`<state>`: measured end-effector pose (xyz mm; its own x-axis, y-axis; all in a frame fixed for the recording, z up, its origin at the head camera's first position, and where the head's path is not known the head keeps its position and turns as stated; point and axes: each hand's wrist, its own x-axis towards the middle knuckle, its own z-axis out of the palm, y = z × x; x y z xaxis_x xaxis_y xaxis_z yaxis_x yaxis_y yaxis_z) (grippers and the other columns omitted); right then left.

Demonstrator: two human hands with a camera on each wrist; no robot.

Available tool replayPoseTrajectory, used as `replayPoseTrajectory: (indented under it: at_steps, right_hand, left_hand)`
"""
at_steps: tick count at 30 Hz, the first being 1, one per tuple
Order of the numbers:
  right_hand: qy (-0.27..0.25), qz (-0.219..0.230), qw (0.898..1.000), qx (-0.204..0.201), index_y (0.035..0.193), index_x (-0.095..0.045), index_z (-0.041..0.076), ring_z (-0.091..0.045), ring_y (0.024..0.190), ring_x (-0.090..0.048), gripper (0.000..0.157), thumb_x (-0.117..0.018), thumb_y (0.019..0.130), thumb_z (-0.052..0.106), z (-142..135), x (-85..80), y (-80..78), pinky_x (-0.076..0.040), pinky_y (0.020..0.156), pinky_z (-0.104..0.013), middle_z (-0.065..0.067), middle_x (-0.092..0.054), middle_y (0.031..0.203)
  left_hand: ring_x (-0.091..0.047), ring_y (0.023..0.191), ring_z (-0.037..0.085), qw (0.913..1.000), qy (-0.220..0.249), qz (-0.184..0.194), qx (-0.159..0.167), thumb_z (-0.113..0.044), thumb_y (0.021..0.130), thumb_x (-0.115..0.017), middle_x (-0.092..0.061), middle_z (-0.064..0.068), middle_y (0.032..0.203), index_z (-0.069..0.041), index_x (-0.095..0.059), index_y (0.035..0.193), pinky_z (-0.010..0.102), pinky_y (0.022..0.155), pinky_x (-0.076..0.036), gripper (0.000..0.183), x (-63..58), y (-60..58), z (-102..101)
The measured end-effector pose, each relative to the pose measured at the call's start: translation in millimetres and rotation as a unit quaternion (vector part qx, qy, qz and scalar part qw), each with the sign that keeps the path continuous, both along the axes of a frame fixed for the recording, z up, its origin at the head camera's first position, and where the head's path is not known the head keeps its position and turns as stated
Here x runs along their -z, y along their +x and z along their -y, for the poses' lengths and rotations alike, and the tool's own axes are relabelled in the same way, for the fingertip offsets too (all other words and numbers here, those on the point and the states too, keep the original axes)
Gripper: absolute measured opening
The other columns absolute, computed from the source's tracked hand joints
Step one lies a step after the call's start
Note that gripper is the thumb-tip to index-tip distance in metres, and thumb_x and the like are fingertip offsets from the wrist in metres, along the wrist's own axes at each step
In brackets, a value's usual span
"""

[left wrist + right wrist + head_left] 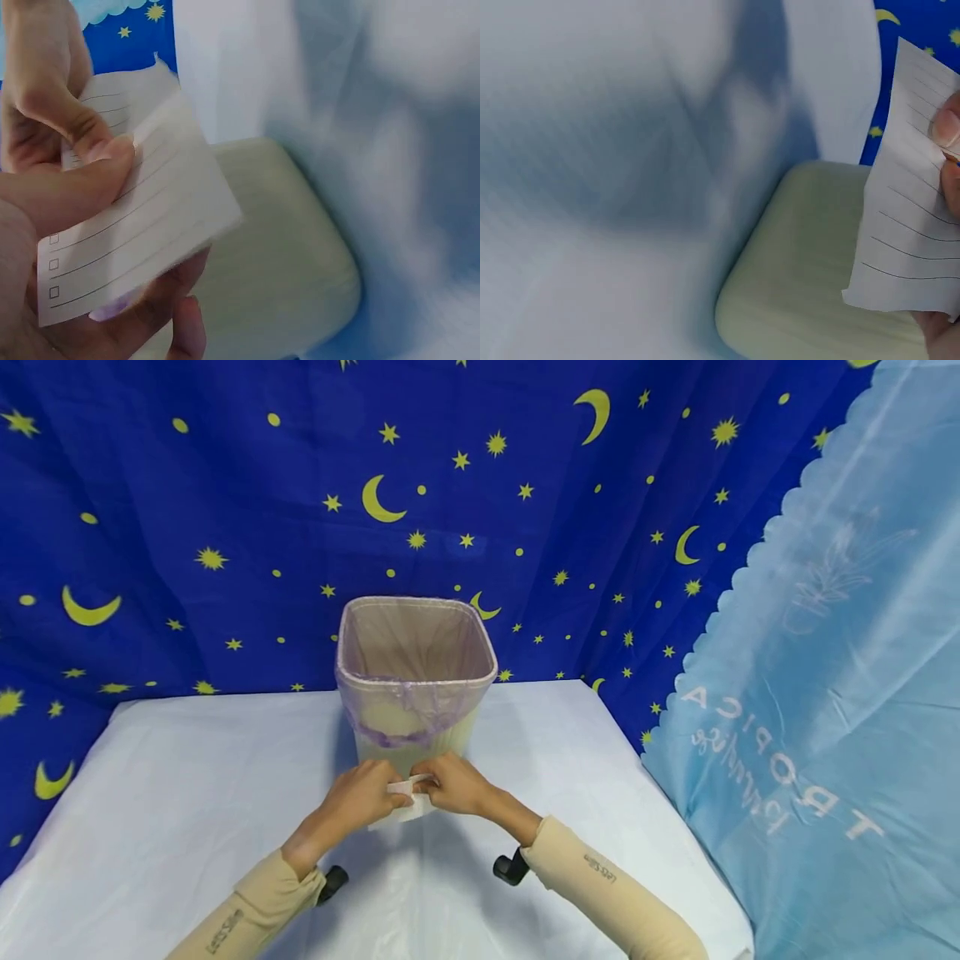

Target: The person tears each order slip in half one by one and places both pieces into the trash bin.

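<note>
Both hands hold a white sheet of lined paper (420, 807) low in front of the trash bin. My left hand (363, 795) pinches it, the thumb lying over printed lines; small checkboxes run along one edge of the paper (150, 225) in the left wrist view. My right hand (459, 783) pinches the same sheet close beside it. In the right wrist view the two thumbs meet on the paper (907, 232), and a small gap in it shows between them. The pale bin (378, 756) stands upright, lined with a translucent purple bag (408, 697) folded over its rim.
A white cloth covers the table (187, 802). Behind the bin hangs a dark blue curtain (247, 510) with yellow moons and stars. A light blue printed curtain (817, 652) borders the right side. Black devices (512, 867) sit by the cuffs.
</note>
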<state>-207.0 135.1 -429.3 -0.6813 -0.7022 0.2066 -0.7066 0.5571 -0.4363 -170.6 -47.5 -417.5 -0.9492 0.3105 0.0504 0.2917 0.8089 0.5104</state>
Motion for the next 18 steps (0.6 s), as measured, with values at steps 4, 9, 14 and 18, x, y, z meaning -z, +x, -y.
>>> replayPoseTrajectory:
  at_steps: [4,9,14,18]
  right_hand:
    - [0.029,-0.029,0.999,-0.010,0.092,-0.071,0.014,0.000,0.054,-0.036,0.007,-0.065,0.091,0.011,-1.8,-3.4,2.1,-0.029,0.051,-0.011,0.004,-0.065,0.073]
    - [0.055,-0.032,0.998,0.003,0.103,-0.074,0.016,0.001,0.056,-0.041,0.016,-0.071,0.087,0.020,-2.3,-9.7,4.5,-0.036,0.055,-0.012,0.006,-0.071,0.084]
    - [0.059,-0.057,0.997,0.002,0.087,-0.075,0.016,0.002,0.052,-0.032,0.007,-0.070,0.087,0.012,1.3,-11.2,4.1,-0.029,0.049,-0.011,0.009,-0.064,0.070]
    - [0.046,-0.073,0.996,0.009,0.080,-0.073,0.014,0.001,0.051,-0.030,0.010,-0.070,0.086,0.007,4.7,-11.0,4.4,-0.025,0.046,-0.011,0.008,-0.056,0.060]
  left_hand:
    - [-0.059,0.062,0.012,0.9998,0.015,0.011,-0.006,-0.025,0.080,-0.080,-0.073,0.002,0.087,-0.013,-0.078,0.088,0.031,0.053,-0.046,0.015,4.5,-1.8,2.0]
    - [-0.056,0.056,0.010,0.9993,0.037,-0.007,0.007,-0.016,0.082,-0.078,-0.074,0.001,0.080,-0.016,-0.080,0.084,0.029,0.049,-0.044,0.004,7.3,-3.9,3.1]
    - [-0.052,0.055,0.011,0.9992,0.025,-0.029,-0.013,-0.024,0.080,-0.080,-0.073,0.005,0.084,-0.010,-0.078,0.088,0.030,0.049,-0.042,0.016,7.1,-2.0,2.3]
    - [-0.044,0.051,0.011,0.9985,0.031,-0.041,-0.019,-0.026,0.079,-0.080,-0.068,0.004,0.072,-0.008,-0.076,0.082,0.028,0.047,-0.037,0.018,7.0,-0.6,1.1]
